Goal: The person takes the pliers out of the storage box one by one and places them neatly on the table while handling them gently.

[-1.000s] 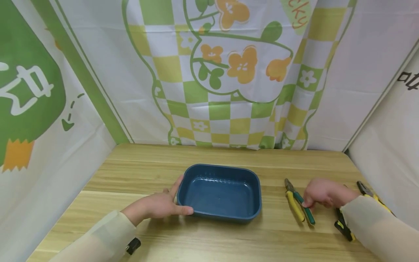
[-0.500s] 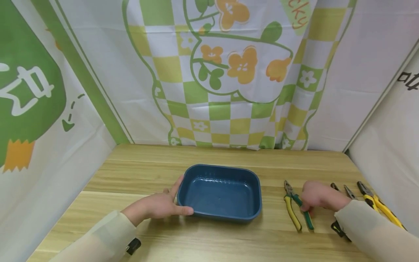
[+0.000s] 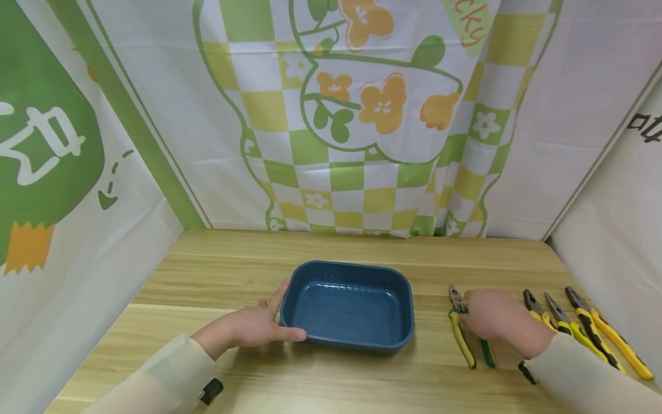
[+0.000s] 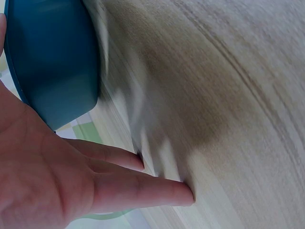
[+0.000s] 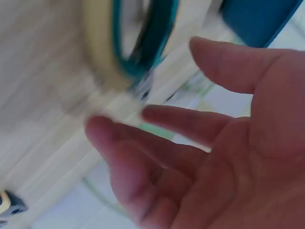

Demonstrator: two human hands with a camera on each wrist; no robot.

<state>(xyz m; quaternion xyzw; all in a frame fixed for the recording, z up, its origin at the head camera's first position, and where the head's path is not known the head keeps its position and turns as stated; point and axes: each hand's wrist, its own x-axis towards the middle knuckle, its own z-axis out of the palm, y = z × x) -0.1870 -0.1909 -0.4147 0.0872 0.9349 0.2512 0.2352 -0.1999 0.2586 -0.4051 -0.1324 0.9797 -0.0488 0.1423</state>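
A dark blue rectangular container [image 3: 346, 313] sits on the table. My left hand [image 3: 248, 325] spans its left corner in the head view, thumb on the near rim. In the left wrist view two straight fingers [image 4: 143, 191] reach down to the tabletop beside the container wall [image 4: 57, 62]. To the right lie pliers with one yellow and one green handle [image 3: 462, 339], handles spread and jaws pointing away. My right hand [image 3: 499, 319] is over them, hiding part of the green handle. Its fingers are loosely bent and apart from the pliers [image 5: 143, 47] in the blurred right wrist view.
Several more pliers [image 3: 595, 328] with yellow and black handles lie at the table's right side, partly behind my right sleeve. A patterned cloth [image 3: 362, 190] hangs behind the wooden table [image 3: 233, 247], with white cloth on both sides.
My right hand held the green handle, then let go and shifted left over the pliers. The pliers' handles stand wider apart. More of the pliers on the right show. My left hand stays put.
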